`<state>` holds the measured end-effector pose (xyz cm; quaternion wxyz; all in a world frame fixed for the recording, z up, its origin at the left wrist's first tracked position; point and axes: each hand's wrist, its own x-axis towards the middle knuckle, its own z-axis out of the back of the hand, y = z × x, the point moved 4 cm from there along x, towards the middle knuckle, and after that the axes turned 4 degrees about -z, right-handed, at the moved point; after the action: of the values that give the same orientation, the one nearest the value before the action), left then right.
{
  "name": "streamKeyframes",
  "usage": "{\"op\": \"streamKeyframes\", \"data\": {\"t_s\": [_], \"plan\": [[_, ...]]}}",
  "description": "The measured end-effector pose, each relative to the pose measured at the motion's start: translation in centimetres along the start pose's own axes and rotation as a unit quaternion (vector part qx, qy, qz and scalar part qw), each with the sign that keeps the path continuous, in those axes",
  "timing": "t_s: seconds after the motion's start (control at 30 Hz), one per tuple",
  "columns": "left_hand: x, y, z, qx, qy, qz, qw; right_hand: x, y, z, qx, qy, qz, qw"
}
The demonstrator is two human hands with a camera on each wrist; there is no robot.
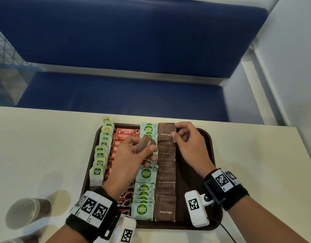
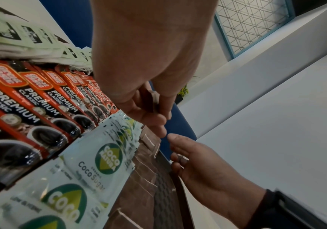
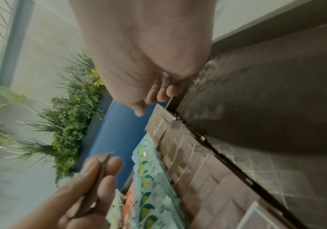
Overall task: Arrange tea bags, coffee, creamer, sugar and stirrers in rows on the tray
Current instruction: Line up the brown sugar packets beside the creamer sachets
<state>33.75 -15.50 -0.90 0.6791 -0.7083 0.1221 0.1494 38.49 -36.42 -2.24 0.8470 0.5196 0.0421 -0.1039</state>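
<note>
While left hand [image 1: 133, 153] pinches spare brown sugar sachet [image 1: 145, 145] clear above coco sugar row [image 1: 144, 186], right hand [image 1: 188, 142] nips far sachet of brown sugar row [image 1: 166, 172] on tray [image 1: 206, 137], probably squaring it; fingertip contact blurred.

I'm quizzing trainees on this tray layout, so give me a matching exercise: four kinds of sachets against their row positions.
Things:
1. tea bags
2. coffee sticks
3. Coco Natura sachets
4. brown sugar packets

Places on the tray:
A. rightmost row
B. leftmost row
C. second row from the right
D. second row from the left

Pairs: 1-B, 2-D, 3-C, 4-A
</note>
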Motion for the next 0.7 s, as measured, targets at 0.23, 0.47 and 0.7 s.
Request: {"op": "streamKeyframes", "data": {"t_s": [0.23, 0.47, 0.7], "plan": [[0.2, -0.2, -1.6, 0.036, 0.095, -0.012, 0.995, -2.9, 1.7, 0.6, 0.028, 0.219, -0.001, 0.975], [0.1, 0.2, -1.6, 0.003, 0.017, -0.023, 1.0, -2.9, 0.6, 2.0, 0.031, 0.14, -0.015, 0.99], [-0.4, -0.1, -2.0, 0.007, 0.001, -0.028, 1.0, -3.6, -0.1, 1.6, 0.086, 0.157, -0.052, 0.982]]}}
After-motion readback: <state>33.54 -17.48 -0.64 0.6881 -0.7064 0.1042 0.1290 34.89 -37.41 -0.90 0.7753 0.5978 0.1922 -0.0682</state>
